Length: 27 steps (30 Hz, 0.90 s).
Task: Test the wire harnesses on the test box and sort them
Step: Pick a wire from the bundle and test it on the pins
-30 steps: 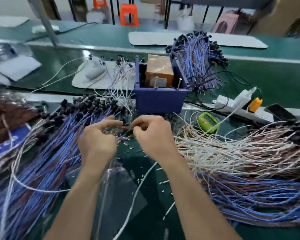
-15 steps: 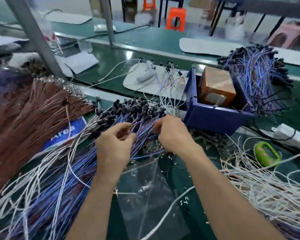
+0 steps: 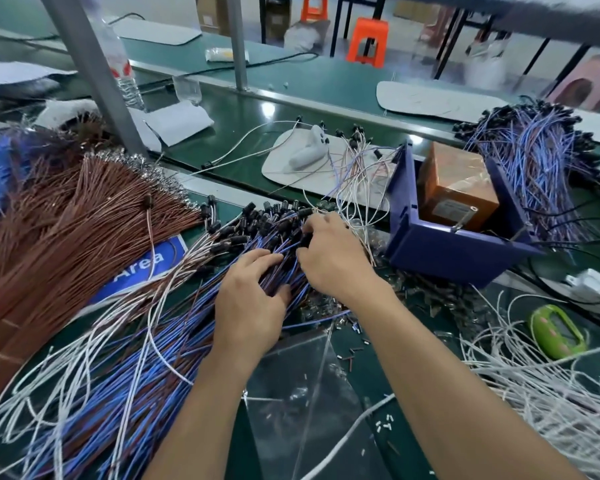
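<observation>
A pile of blue and brown wire harnesses [image 3: 174, 341] with black connectors [image 3: 257, 220] fans across the green bench at left centre. My left hand [image 3: 250, 303] lies on this pile, with several blue wires running between its fingers and thumb. My right hand [image 3: 333, 261] is just right of it, fingers curled round a black connector end at the top of the pile. The orange-brown test box [image 3: 458, 188] sits in a blue bin [image 3: 447, 254] to the right of my hands; neither hand touches it.
A thick brown wire bundle [image 3: 66, 220] fills the left. White wires [image 3: 534, 393] and a green device [image 3: 556, 330] lie at right. A blue-purple harness bundle [image 3: 541, 161] hangs behind the bin. A clear plastic bag [image 3: 291, 393] lies near me, a metal post [image 3: 94, 71] stands at back left.
The view has swung left. Both hands moved from the bench centre into the blue harness pile, and the right hand has reached further up to the black connectors.
</observation>
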{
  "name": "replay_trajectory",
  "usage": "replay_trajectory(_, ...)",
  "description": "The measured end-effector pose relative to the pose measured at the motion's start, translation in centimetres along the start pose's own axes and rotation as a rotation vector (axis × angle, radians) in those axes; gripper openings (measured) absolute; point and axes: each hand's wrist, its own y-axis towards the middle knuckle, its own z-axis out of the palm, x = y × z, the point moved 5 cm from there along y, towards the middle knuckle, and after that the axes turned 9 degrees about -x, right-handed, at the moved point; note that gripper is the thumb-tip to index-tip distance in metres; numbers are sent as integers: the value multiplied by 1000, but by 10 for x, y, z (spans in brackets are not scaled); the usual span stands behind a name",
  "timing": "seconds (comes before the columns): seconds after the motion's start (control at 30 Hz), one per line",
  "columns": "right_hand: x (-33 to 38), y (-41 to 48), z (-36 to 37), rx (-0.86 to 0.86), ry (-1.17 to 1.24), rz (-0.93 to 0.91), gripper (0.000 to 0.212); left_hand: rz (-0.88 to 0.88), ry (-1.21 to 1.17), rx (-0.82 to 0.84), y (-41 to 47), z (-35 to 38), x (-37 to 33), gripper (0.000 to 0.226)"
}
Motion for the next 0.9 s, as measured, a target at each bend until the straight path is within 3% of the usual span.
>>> replay_trajectory(0.07, 2, -4, -1, 14, -78, -32, 12, 9, 7, -17, 0, 0, 0, 44)
replay_trajectory(0.17, 1, -15, -19, -53, -35, -38, 13, -3, -21, -81, 0, -1, 2, 33)
replay_trajectory(0.3, -19, -34, -65, -293, 281, 114, 15, -113, -118, -192, -3, -8, 3, 7)
replay_trajectory(0.4, -40, -52, -86, -459, 687, 304, 12, -169, -143, -235, -4, -16, 7, 18)
replay_trajectory(0.57, -51, -72, -99, -480, 1545, 501, 20, -124, -369, 8, -3, -13, -10, 28)
replay_trajectory(0.67, -47, -78, -108, -412, 1931, 592, 28, -46, -375, 175, -7, -7, -27, 6)
replay_trajectory(0.73, -51, -80, -119, -440, 2104, 611, 25, -48, -420, 339, -11, -1, -35, 15)
replay_trajectory(0.8, -63, -82, -132, -508, 2232, 611, 17, -64, -466, 473, -12, 1, -40, 9)
replay_trajectory(0.83, -73, -84, -138, -544, 2249, 604, 17, -65, -467, 519, -12, 0, -41, 1)
replay_trajectory(0.9, -99, -91, -148, -608, 2174, 581, 22, -59, -427, 532, -8, -3, -36, 17)
